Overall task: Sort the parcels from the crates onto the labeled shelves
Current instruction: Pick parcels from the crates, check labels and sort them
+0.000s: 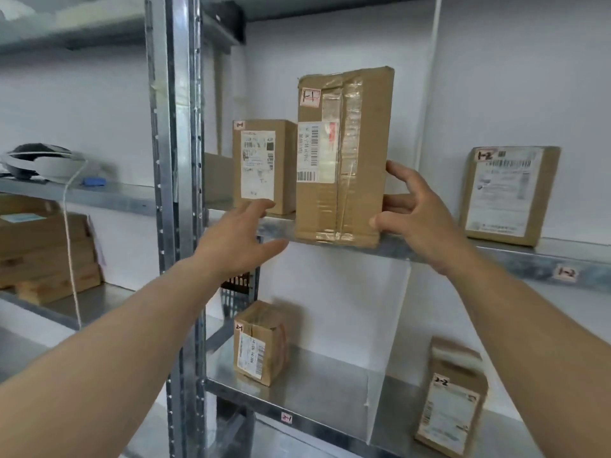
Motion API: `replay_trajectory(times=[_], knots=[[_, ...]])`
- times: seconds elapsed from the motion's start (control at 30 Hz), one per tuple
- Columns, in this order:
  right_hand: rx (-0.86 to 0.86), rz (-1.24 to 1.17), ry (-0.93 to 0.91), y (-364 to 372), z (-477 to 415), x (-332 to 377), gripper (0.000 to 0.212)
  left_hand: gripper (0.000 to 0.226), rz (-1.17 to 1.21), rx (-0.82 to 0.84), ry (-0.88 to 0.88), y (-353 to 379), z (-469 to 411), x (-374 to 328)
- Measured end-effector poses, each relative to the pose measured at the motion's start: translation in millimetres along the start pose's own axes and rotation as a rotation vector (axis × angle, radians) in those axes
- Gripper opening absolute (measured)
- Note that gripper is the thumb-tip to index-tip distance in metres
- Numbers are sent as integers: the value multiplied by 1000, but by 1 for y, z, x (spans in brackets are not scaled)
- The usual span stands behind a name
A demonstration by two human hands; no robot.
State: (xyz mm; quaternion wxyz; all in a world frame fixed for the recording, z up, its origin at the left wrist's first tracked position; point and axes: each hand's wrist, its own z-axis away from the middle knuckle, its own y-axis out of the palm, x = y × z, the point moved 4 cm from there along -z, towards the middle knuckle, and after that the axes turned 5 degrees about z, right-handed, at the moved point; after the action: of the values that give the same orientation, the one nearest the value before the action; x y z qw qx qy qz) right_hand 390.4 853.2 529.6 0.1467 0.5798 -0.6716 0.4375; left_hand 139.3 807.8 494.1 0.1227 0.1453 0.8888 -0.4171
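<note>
Tall brown taped cardboard parcel (344, 157) marked 1-1 stands upright at the front edge of the upper galvanised steel shelf (496, 256).

The right hand (416, 219) grips the parcel's right edge with thumb and fingers curled round it. The left hand (241, 236) is spread, holding nothing, just left of it by a smaller brown cardboard box (261, 166). A plain white wall (496, 77) backs the rack; a perforated grey steel upright (180, 193) stands at left.
</note>
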Motion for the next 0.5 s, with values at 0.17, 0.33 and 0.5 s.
replay_trajectory(times=[0.17, 0.33, 0.5], knots=[[-95, 58, 3, -7, -22, 5, 84, 74, 31, -1, 75, -1, -44, -10], [-118, 107, 35, 3, -43, 7, 82, 64, 255, 93, 146, 8, -75, -18], [-154, 164, 96, 12, -59, -1, 83, 56, 526, 126, 85, 26, -98, -22]])
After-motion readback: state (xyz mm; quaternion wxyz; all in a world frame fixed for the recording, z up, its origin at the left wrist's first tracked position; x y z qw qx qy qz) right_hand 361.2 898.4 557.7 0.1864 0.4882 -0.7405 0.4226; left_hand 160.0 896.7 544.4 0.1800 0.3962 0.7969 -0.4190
